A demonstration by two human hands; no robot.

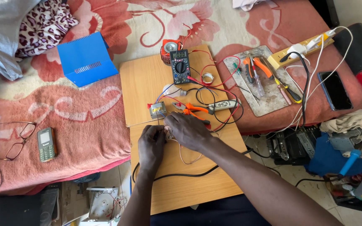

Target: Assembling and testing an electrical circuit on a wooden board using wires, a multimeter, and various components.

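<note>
The left grip (151, 144) and right grip (188, 130) hide what they pinch near the table's (143, 79) middle.

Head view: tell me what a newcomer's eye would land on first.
First the two hands, left hand and right hand, meeting over thin wires at the middle of the wooden board. Just beyond them a black multimeter sits in a tangle of red and black leads, with orange-handled pliers beside the right hand. At far left, a bright blue metal box lies on the red floral blanket.
</note>
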